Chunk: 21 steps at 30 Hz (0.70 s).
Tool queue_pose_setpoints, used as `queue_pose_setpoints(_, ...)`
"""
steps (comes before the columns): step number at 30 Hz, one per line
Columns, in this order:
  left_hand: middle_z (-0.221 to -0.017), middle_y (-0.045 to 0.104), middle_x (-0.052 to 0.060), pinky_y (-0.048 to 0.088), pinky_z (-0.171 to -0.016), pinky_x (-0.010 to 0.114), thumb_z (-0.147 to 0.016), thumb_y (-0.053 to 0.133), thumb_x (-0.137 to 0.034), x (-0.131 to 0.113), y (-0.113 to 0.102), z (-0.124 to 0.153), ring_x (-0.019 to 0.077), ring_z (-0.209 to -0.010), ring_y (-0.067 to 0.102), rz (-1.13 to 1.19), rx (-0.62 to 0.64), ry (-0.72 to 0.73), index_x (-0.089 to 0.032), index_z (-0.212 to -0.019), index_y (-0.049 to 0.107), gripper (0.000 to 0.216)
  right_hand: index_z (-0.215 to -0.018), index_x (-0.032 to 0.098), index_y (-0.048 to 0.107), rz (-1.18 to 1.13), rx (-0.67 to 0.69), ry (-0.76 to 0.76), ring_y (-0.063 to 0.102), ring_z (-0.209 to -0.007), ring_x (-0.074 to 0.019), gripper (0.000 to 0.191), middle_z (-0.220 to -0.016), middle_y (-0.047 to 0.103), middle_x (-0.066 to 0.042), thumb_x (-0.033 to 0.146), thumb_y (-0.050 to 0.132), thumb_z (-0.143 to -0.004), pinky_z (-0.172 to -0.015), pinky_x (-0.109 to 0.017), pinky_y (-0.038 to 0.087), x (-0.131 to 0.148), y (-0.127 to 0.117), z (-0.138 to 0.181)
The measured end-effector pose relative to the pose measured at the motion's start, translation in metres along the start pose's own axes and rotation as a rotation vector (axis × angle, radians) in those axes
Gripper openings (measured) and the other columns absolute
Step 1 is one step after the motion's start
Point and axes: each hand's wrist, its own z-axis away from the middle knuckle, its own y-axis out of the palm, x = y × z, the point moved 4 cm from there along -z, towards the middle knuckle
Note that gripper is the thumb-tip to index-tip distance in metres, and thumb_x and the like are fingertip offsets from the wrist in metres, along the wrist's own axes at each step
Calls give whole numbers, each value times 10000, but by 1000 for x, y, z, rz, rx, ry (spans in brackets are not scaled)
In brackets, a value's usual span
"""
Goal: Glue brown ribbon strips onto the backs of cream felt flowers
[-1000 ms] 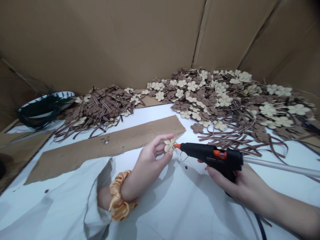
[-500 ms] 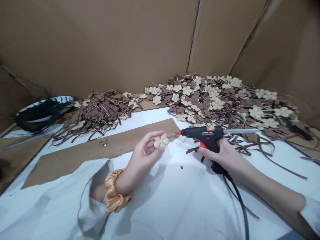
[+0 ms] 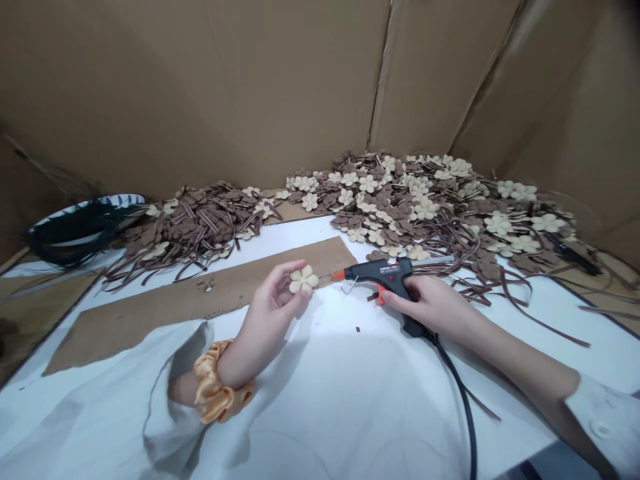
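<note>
White table (image 3: 320,420) spreads on the near side of both grips, its near right corner showing beyond the right wrist. A black cord (image 3: 465,393) runs down across it from beneath the right grip, and a small brown scrap (image 3: 357,329) lies between the two hands, a little nearer. Left hand (image 3: 274,299) pinches a cream flower (image 3: 303,279) between thumb and fingers, petals facing up towards the wearer; the bloom is round, with no long axis to speak of. Right hand (image 3: 435,301) is closed round the handle of a glue gun (image 3: 383,272), fingers by the red trigger, though whether it is squeezed I cannot tell. The gun's long axis runs sideways, its orange nozzle (image 3: 339,275) pointing left at the flower, near it but apart, so the gap between hands is the room that matters. Just behind the left grip slants a cardboard strip (image 3: 150,307); behind the right lie loose ribbons (image 3: 517,290). Farther back, a brown pile (image 3: 200,217) and a larger flower pile (image 3: 425,193) bound the space, with a bowl (image 3: 125,199) far left and a cardboard wall (image 3: 200,87) behind.
</note>
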Motion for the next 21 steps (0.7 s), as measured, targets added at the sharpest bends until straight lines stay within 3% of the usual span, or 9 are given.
queue_pose_setpoints(11, -1073, 612, 83, 479, -859, 310, -782, 604, -250, 2, 0, -2, 170, -952, 597, -42, 9, 9, -159, -1196, 505, 435, -498, 207, 387, 168, 96, -18, 428, -479, -148, 509, -510, 489, -25, 611, 361, -806, -457, -270, 208, 2, 2, -2)
queue_pose_setpoints(16, -1033, 619, 73, 495, -801, 299, -780, 586, -234, 0, 1, -1, 156, -897, 602, -32, -3, 23, -153, -1201, 519, 435, -518, 205, 388, 99, 82, -5, 428, -464, -140, 520, -487, 484, -10, 625, 330, -819, -461, -261, 219, -4, -10, -2)
queue_pose_setpoints(18, -997, 624, 68, 495, -754, 289, -776, 584, -232, 0, 1, -1, 149, -851, 599, -18, -10, 23, -155, -1199, 524, 435, -539, 203, 408, 28, 32, 27, 454, -468, -138, 514, -489, 495, -6, 620, 324, -827, -471, -252, 254, -13, -23, -3)
queue_pose_setpoints(21, -982, 628, 66, 480, -703, 260, -769, 588, -226, 1, 1, -1, 142, -828, 592, -3, -14, 11, -156, -1206, 522, 448, -613, 198, 503, 89, -163, 88, 508, -530, -164, 424, -567, 568, -28, 549, 393, -824, -496, -256, 297, -33, -44, -8)
